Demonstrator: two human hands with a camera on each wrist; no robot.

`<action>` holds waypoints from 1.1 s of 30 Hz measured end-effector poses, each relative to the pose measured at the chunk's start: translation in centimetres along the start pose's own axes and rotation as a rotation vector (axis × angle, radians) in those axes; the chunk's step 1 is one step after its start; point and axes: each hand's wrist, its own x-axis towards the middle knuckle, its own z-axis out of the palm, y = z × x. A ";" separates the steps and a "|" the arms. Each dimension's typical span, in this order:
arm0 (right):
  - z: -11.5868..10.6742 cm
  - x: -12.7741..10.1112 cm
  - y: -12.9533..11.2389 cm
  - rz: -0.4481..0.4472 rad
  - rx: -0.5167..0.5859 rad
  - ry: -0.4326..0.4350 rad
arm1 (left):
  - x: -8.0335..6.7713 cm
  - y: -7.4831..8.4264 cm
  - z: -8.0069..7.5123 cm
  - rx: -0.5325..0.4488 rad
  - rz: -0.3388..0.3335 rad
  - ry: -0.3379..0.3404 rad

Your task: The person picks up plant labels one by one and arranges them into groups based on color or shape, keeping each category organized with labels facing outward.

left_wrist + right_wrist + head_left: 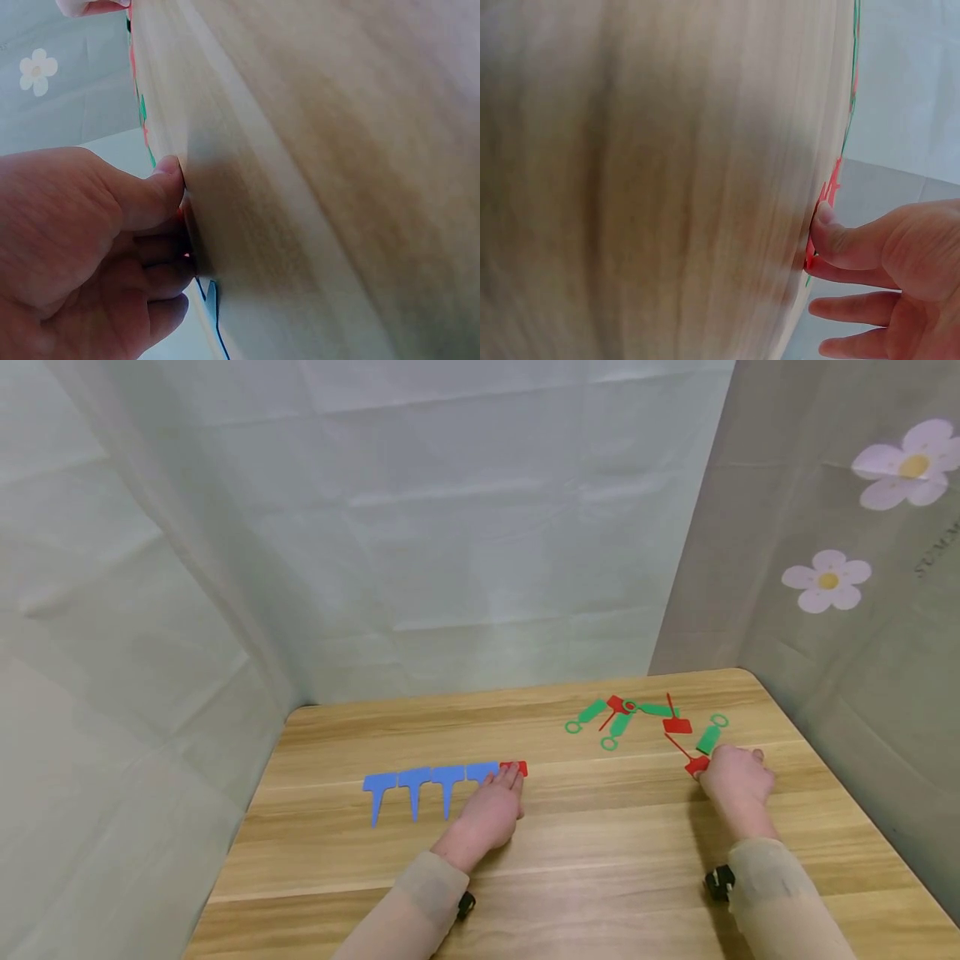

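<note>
Left hand (491,810) presses flat fingers on a red tag (515,768) ending the row of four blue tags (427,781); right hand (735,777) pinches another red tag (696,765). Beyond, a red-and-green pile (637,718) on the counter (600,843) looks unsorted

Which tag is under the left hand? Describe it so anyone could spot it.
On the wooden table, find the row of blue T-shaped tags left of centre. At its right end, the left hand has fingertips resting on one tag. It is the row's only red one.
</note>
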 end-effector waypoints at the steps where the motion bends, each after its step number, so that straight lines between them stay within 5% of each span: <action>1: 0.0 0.0 0.0 0.001 0.000 0.001 | 0.0 0.0 0.0 -0.005 0.000 0.000; 33: -0.3 -0.4 -0.2 -0.014 0.009 -0.017 | 0.0 0.1 -0.1 -0.021 -0.011 -0.006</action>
